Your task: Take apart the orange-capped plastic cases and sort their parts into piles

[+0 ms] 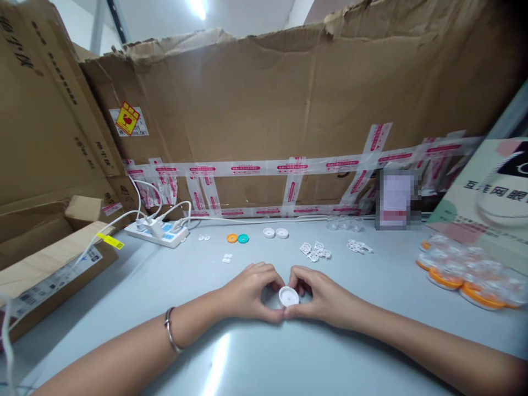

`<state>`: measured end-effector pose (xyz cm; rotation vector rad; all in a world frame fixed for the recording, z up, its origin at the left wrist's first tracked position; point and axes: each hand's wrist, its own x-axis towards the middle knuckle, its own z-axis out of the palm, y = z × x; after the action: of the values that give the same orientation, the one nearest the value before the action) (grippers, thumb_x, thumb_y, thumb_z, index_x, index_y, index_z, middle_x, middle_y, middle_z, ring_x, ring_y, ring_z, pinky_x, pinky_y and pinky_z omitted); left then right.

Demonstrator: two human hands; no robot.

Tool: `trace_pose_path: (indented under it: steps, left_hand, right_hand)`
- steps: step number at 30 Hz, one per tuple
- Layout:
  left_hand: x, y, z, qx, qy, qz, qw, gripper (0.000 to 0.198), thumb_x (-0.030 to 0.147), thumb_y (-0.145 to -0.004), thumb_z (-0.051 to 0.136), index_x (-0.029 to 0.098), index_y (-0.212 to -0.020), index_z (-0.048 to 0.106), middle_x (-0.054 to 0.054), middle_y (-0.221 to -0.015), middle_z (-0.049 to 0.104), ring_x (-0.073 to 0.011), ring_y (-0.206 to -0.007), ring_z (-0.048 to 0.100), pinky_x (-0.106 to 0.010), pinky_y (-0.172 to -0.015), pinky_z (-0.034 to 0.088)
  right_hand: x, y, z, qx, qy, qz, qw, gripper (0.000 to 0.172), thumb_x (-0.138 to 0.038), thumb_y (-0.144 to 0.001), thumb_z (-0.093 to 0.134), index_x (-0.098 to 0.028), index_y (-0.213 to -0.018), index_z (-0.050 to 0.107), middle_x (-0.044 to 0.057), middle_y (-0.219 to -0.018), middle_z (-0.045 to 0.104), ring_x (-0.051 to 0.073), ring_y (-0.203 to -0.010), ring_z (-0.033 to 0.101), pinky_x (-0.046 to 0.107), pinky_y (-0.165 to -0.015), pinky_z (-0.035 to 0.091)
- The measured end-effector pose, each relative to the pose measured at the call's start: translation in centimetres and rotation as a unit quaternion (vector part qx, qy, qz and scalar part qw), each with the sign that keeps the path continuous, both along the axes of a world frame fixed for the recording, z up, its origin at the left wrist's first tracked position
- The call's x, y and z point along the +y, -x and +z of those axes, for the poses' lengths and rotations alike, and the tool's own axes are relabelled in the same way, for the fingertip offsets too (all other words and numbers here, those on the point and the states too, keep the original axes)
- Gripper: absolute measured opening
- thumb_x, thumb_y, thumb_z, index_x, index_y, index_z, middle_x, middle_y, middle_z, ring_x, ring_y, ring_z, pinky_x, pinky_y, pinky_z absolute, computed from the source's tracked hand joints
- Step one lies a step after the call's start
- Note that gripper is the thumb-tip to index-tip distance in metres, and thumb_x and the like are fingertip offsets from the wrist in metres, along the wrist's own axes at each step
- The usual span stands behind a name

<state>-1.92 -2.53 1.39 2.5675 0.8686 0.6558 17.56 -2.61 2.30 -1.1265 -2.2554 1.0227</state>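
Between my two hands is a small round white plastic cup-like part (289,297), its hollow side facing me. My left hand (256,292), with a silver bangle on the wrist, grips it from the left with thumb and fingers. From the other side my right hand (320,297) pinches it, the thumb tip close to the left thumb. Beyond the hands lie two white round parts (275,233), an orange ring (232,238) and a teal ring (243,238). Several white openwork pieces (315,251) lie ahead of my right hand, with more white pieces (358,246) farther right.
A power strip (159,234) with plugged cables stands at the back left, beside an open cardboard box (61,275). Clear domed parts with orange bases (466,269) cluster at the right. Tiny white discs (227,258) lie left of centre. A large taped carton (256,110) walls the back.
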Motion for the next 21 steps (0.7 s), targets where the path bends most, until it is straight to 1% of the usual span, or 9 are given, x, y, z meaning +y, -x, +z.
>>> trace_pose_path:
  steps: [2, 4, 7, 11, 15, 21]
  left_hand:
    - [0.08, -0.02, 0.06, -0.003, 0.013, 0.008, 1.0, 0.033, 0.033, -0.06, 0.072, 0.017, -0.084, 0.055, -0.002, -0.081, 0.059, -0.0154, -0.075, 0.052, -0.025, -0.07, 0.039]
    - [0.14, -0.13, 0.06, -0.006, 0.026, 0.023, 0.999, 0.034, 0.038, -0.061, 0.073, 0.017, -0.081, 0.056, -0.002, -0.079, 0.059, -0.0153, -0.075, 0.052, -0.025, -0.069, 0.038]
    - [0.14, -0.31, 0.02, -0.013, 0.04, 0.03, 0.999, 0.035, 0.042, -0.06, 0.073, 0.016, -0.078, 0.057, -0.001, -0.075, 0.059, -0.0143, -0.071, 0.052, -0.024, -0.066, 0.038]
    - [0.04, -0.4, 0.02, -0.021, 0.046, 0.027, 0.998, 0.029, 0.039, -0.066, 0.069, 0.015, -0.08, 0.059, -0.002, -0.075, 0.06, -0.0135, -0.07, 0.053, -0.023, -0.066, 0.039]
    - [0.03, -0.44, 0.09, -0.015, 0.057, 0.027, 0.998, 0.027, 0.036, -0.066, 0.069, 0.014, -0.081, 0.061, -0.002, -0.075, 0.06, -0.013, -0.07, 0.054, -0.023, -0.067, 0.039]
    - [0.03, -0.5, 0.43, 0.0, 0.062, 0.027, 0.998, 0.026, 0.032, -0.065, 0.069, 0.014, -0.083, 0.063, -0.001, -0.074, 0.061, -0.0128, -0.07, 0.054, -0.022, -0.067, 0.039]
  right_hand:
    - [-0.29, 0.39, -0.23, 0.005, 0.023, -0.035, 0.999, 0.033, -0.036, -0.058, 0.073, -0.018, -0.068, 0.047, -0.004, -0.066, 0.048, 0.011, -0.061, 0.041, 0.021, -0.053, 0.03]
    - [-0.45, 0.64, -0.34, 0.017, 0.045, -0.047, 0.998, 0.033, -0.035, -0.056, 0.073, -0.018, -0.067, 0.047, -0.005, -0.063, 0.046, 0.01, -0.059, 0.038, 0.02, -0.051, 0.028]
    - [-0.41, 0.68, -0.4, 0.038, 0.071, -0.046, 0.996, 0.033, -0.035, -0.056, 0.073, -0.018, -0.066, 0.047, -0.006, -0.059, 0.042, 0.01, -0.057, 0.035, 0.02, -0.048, 0.025]
    - [-0.08, 0.37, -0.54, 0.057, 0.075, -0.024, 0.995, 0.028, -0.032, -0.058, 0.071, -0.018, -0.066, 0.048, -0.006, -0.059, 0.041, 0.009, -0.056, 0.035, 0.02, -0.048, 0.025]
    - [0.11, 0.14, -0.83, 0.054, 0.051, -0.017, 0.997, 0.024, -0.029, -0.059, 0.068, -0.017, -0.065, 0.048, -0.006, -0.059, 0.041, 0.009, -0.055, 0.036, 0.02, -0.048, 0.026]
    - [-0.02, 0.29, -1.1, 0.04, -0.047, -0.03, 0.998, 0.016, -0.024, -0.057, 0.064, -0.017, -0.062, 0.05, -0.005, -0.058, 0.043, 0.009, -0.055, 0.04, 0.02, -0.049, 0.03]
